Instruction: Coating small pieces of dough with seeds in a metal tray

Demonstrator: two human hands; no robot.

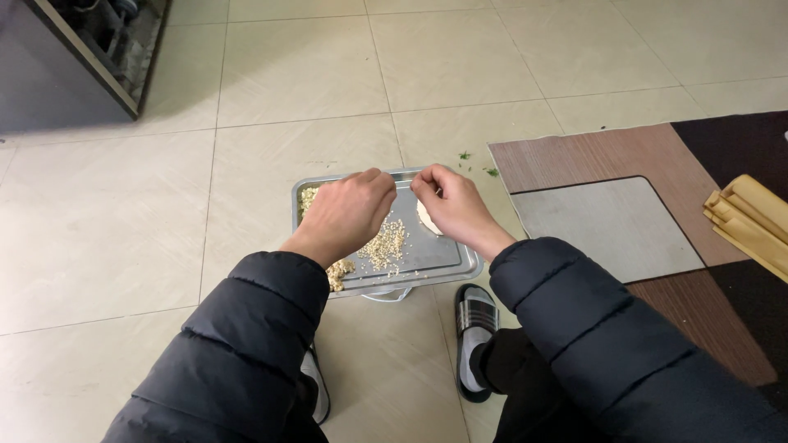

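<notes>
Both of your hands hover over the metal tray [443,261] on the tiled floor [123,238], its long axis running left to right across your view, just ahead of your slippered feet. Your left hand [349,215] is curled loosely, knuckles up, over the tray's left half; the fingers are drawn in narrow, and whether they pinch anything underneath cannot be told from here. Your right hand [455,209] sits beside it, nearly touching at the fingertips, thumb and forefinger closed together as if on something small (possibly a single grain, too small to make out).

The grains [386,244] lie in a loose pale heap directly below and between your hands, with more of them along the tray's left edge and near corner. Your left hand is the nearer to the main heap. A pale rounded piece [427,220] shows under your right palm.

Off to your right lie a patterned mat [624,221] and some yellowish rolled sheets [751,221], well apart from the tray.
</notes>
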